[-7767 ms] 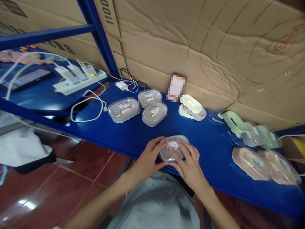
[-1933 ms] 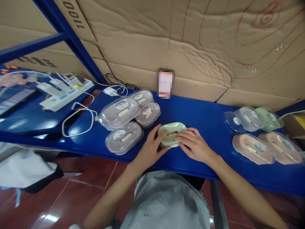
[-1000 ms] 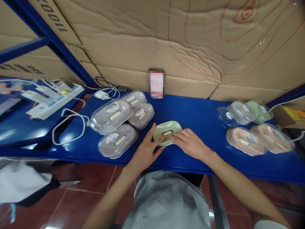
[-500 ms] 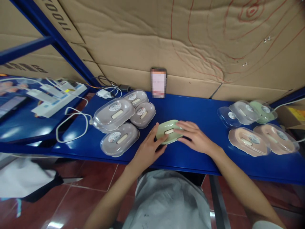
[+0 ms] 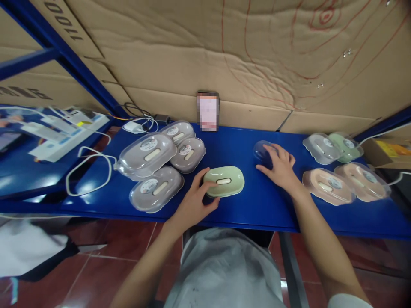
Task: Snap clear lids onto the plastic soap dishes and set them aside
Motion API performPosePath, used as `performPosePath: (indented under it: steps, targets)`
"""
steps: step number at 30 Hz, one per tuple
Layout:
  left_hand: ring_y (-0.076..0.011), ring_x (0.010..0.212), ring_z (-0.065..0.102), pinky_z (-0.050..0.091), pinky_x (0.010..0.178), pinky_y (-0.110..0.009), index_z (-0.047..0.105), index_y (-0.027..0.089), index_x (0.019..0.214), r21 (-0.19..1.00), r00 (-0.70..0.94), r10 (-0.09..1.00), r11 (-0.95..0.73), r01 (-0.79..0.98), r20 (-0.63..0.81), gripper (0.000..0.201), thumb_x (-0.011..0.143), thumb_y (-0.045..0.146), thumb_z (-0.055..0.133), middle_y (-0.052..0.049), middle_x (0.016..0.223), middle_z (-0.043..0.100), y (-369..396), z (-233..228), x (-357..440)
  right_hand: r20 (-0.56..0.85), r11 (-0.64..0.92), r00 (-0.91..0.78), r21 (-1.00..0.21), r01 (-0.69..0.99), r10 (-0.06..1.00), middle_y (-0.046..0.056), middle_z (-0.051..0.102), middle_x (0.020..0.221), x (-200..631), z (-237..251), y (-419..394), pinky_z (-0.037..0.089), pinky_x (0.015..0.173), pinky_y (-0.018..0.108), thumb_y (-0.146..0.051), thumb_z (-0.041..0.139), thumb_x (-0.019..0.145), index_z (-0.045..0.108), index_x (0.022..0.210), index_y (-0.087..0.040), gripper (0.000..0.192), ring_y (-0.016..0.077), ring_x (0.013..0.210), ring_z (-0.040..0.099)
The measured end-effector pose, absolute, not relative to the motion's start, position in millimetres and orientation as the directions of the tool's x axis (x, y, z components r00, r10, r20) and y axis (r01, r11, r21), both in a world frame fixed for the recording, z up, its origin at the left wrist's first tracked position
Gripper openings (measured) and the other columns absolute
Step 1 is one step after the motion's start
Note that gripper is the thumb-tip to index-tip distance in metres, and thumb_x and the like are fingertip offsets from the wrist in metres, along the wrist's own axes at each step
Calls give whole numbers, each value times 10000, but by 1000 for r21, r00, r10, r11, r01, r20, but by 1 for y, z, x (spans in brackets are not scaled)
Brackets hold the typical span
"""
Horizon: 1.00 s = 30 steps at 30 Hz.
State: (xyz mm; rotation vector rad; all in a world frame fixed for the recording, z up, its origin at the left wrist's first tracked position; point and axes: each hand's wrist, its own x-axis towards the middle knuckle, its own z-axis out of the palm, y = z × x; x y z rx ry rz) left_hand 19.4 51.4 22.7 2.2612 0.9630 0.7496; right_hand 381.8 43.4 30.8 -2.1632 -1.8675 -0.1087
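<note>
Two hands, two parts. Green soap dish (image 5: 224, 181) sits on the blue shelf (image 5: 244, 205), near the front edge and roughly centre, long axis running left-right with a slight tilt. Left hand (image 5: 195, 201) is on its left end: thumb on top, fingers curled round the near side, a loose clamp rather than a lift; dish base looks flat on the shelf.

Right hand (image 5: 280, 167) is well apart from the dish, off to its right and further back, fingers spread and lying over a clear plastic lid (image 5: 261, 149). Can't tell if it's pinching the lid or only resting on it.

So the lid lies up and right of the dish, with bare shelf between them; the left hand is the nearer one to the dish, the right the nearer to the lid.

Around: four lidded grey dishes (image 5: 150, 160) clustered left of the green one; pink lidded dishes (image 5: 346, 186) and a grey-green pair (image 5: 334, 147) at right. Phone (image 5: 207, 111) leans on the cardboard (image 5: 224, 55) behind. Power strip (image 5: 64, 132) and white cable (image 5: 88, 171) at far left.
</note>
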Motion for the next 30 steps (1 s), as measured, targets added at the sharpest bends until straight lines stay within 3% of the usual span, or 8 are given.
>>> performPosePath:
  steps: [2,7,12,16,22,26,30]
  targets:
    - [-335,1549,504,465,1278,-543,575,250,1362,697,570,777,-563,443,265,449,948,210,743,-153,1680,376,52,22,19,236,1,48,-201,980,971,161,435,1715,376,32,43,359,1197,734,-588,618,1010,467,1632,-317,695,448,1568,410]
    - [-347,1572,465,423,1294,-578,382,287,1564,734,548,794,-533,420,263,740,936,218,767,-171,1672,396,54,19,19,309,154,-38,-360,920,950,136,651,1511,365,30,45,520,1137,585,-522,496,1090,601,1516,-293,495,343,1392,620]
    - [-347,1598,428,397,1310,-568,319,297,1624,738,560,776,-554,386,289,791,963,263,755,-172,1690,388,55,16,18,316,169,-54,-349,922,947,167,598,1452,346,23,47,540,1095,652,-564,589,1048,602,1539,-306,555,396,1355,622]
    - [-350,1599,427,382,1320,-575,278,298,1651,742,560,775,-553,378,292,831,971,278,755,-175,1702,389,54,16,18,345,194,-53,-389,901,937,150,569,1438,343,26,46,592,1091,571,-526,535,1086,627,1521,-318,491,344,1328,647]
    - [-349,1588,449,390,1319,-567,205,301,1693,798,516,820,-475,372,247,934,968,355,792,-169,1719,387,55,13,19,383,495,-328,-518,698,864,100,541,1545,327,40,33,531,1218,536,-372,565,1100,570,1566,-376,466,291,1468,568]
    - [-352,1572,463,397,1311,-574,229,314,1692,820,487,834,-456,346,259,954,947,369,823,-162,1702,398,57,10,19,402,589,-434,-479,651,807,120,536,1537,311,40,25,518,1238,554,-298,613,1075,587,1545,-347,473,308,1536,511]
    - [-347,1547,490,403,1305,-577,323,324,1659,789,511,812,-500,357,283,856,959,351,814,-153,1653,451,58,12,18,433,621,-457,-408,670,777,139,571,1509,309,41,23,557,1201,532,-321,665,1051,626,1490,-299,441,314,1501,557]
